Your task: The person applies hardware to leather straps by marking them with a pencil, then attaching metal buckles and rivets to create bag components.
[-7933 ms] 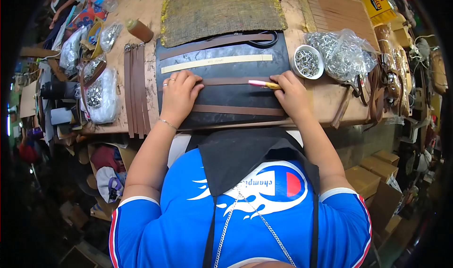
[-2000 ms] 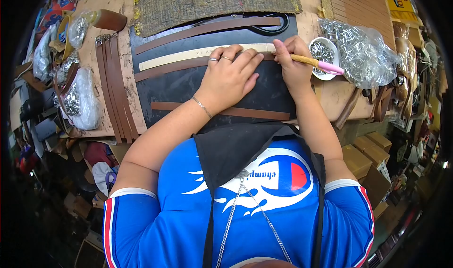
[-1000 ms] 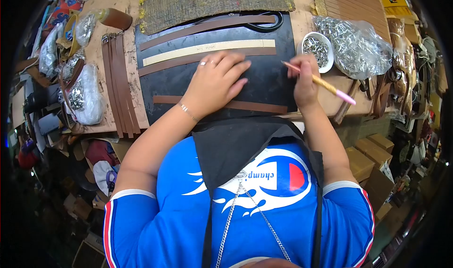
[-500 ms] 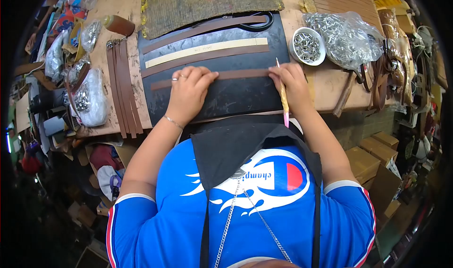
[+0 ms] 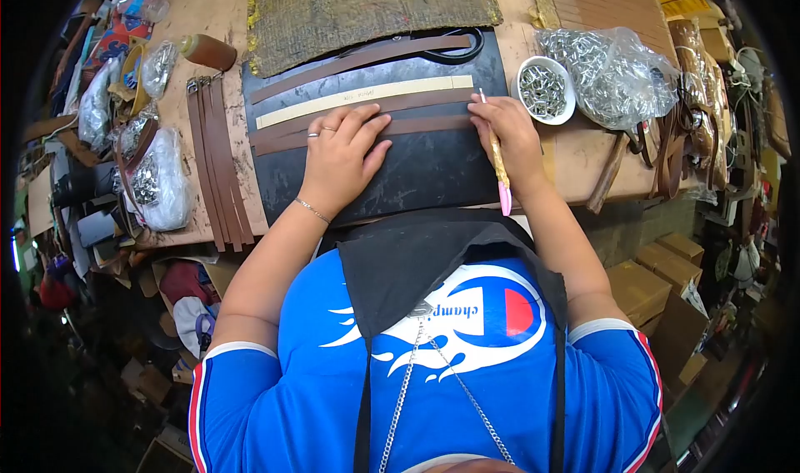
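Note:
My left hand (image 5: 343, 158) lies with its fingers apart over the brown leather strips on the black board (image 5: 417, 173). Its fingertips reach the upper strip (image 5: 417, 99), and the lower strip (image 5: 433, 125) runs beneath the fingers. In my right hand (image 5: 510, 140) is a slim pen-like tool (image 5: 499, 165) with a yellowish shaft and a pink end, its tip pointing away from me. That hand is at the strips' right ends. Just beyond lies a pale marked template strip (image 5: 367, 91). Farther back, another brown strip (image 5: 333, 66) partly covers black-handled scissors (image 5: 467, 48).
A white bowl (image 5: 570, 98) of metal pieces and a clear bag (image 5: 621, 77) of hardware stand at right. Hanging brown straps (image 5: 218, 156), an amber bottle (image 5: 208, 51) and plastic bags (image 5: 171, 181) are at left. A worn mat (image 5: 367, 15) lies at the back.
The lower strip has moved away from me, closer to the upper strip. My left hand has shifted forward with fingers more spread, and my right hand has moved slightly forward with the tool.

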Available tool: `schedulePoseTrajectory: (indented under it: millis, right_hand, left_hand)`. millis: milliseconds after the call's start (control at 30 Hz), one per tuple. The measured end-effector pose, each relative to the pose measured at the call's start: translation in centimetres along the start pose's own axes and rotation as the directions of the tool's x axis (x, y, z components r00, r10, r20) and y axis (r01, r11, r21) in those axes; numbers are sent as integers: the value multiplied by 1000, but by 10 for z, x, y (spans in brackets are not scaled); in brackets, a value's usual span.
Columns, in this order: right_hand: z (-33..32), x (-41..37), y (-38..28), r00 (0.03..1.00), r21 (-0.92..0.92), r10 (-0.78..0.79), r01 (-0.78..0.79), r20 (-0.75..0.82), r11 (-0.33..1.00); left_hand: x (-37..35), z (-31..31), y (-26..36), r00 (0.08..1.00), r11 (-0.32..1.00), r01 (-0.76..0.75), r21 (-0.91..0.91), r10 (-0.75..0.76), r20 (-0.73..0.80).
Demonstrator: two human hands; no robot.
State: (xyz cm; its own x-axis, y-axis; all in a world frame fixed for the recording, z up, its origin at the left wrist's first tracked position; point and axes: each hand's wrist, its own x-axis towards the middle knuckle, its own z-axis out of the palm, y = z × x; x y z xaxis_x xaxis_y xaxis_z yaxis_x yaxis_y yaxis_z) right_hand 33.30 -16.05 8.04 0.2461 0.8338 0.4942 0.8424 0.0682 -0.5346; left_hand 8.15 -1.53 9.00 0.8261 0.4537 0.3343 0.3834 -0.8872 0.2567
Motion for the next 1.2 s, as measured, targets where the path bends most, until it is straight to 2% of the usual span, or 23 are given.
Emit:
schedulePoseTrajectory:
  millis: [67, 133, 200, 233, 300, 333, 400, 433, 500, 533, 600, 633, 667, 733, 767, 800, 867, 900, 967, 1000, 1067, 1133, 1200]
  right_hand:
    - [1, 6, 1, 999, -2, -26, 26, 29, 1000]
    - [2, 12, -1, 990, -91, -47, 59, 132, 994]
    - [1, 11, -4, 985, -148, -27, 53, 171, 988]
    - [1, 11, -5, 981, -149, -19, 49, 195, 988]
    - [1, 9, -8, 976, -149, -16, 49, 216, 988]
    - [-1, 7, -8, 967, -131, -35, 70, 251, 989]
    - [-6, 1, -6, 958, -117, -56, 92, 283, 989]
    - [-8, -3, -5, 942, -40, -100, 119, 321, 992]
    - [-15, -8, -7, 914, 60, -127, 113, 386, 992]
    - [-13, -11, -4, 913, 61, -130, 115, 386, 992]
    - [0, -20, 5, 989, 385, 51, -101, 139, 917]
    - [5, -19, 4, 993, 430, 105, -120, 59, 895]
    - [8, -16, 2, 993, 432, 104, -119, 59, 894]
    - [9, 0, -13, 988, 252, 65, -28, -137, 967]
    - [9, 4, -17, 989, 185, 73, -48, -131, 982]
    - [10, 4, -13, 995, 140, 74, -63, -71, 988]
    - [7, 3, -8, 991, 18, 53, -55, 121, 998]
    - [8, -1, -7, 991, 19, 54, -57, 122, 998]
    - [10, -9, -6, 986, -111, 14, 4, 168, 994]
    - [11, -10, -5, 985, -109, 18, 1, 170, 994]
    - [11, -13, -4, 989, -139, -8, 29, 148, 990]
    - [11, -12, -5, 989, -139, 1, 20, 147, 990]
    - [12, -11, -4, 989, -136, 5, 15, 147, 991]
  left_hand:
    - [-3, -3, 4, 999, 998, 16, -61, -13, 52]
    - [-8, -6, 10, 999, 996, 5, -87, 0, 51]
    - [-10, -15, 16, 987, 985, 96, -143, -76, 142]
    - [-10, -19, 17, 987, 985, 96, -141, -76, 141]
    - [-9, -32, 14, 968, 981, 94, -169, -50, 247]
    - [-7, -38, 12, 969, 982, 92, -167, -49, 244]
    - [-1, -53, 6, 916, 920, 243, -309, -113, 385]
    - [4, -61, 3, 942, 915, 211, -344, -96, 322]
    - [13, -71, -6, 937, 902, 234, -363, -110, 331]
    - [17, -73, -11, 944, 899, 224, -375, -105, 312]
    - [25, -67, -16, 928, 872, 283, -400, -143, 345]
    - [28, -59, -17, 939, 880, 254, -401, -124, 322]
    - [32, -50, -18, 949, 888, 223, -402, -103, 299]
    - [39, -26, -24, 955, 921, 182, -344, -84, 283]
    - [39, -16, -25, 961, 948, 142, -283, -63, 270]
    - [38, -11, -22, 961, 948, 141, -284, -62, 269]
    - [38, -4, -19, 986, 996, 70, -55, -61, 158]
    - [35, -6, -18, 985, 996, 71, -56, -61, 160]
    - [21, -13, -16, 1000, 1000, -27, -3, 27, -2]
    - [13, -16, -17, 1000, 1000, -26, -4, 26, 3]
    - [-4, -20, -16, 990, 994, -72, -83, 82, 116]
    - [-17, -27, -7, 993, 995, -69, -72, 76, 92]
    - [-26, -32, 3, 974, 989, -17, -146, 50, 221]
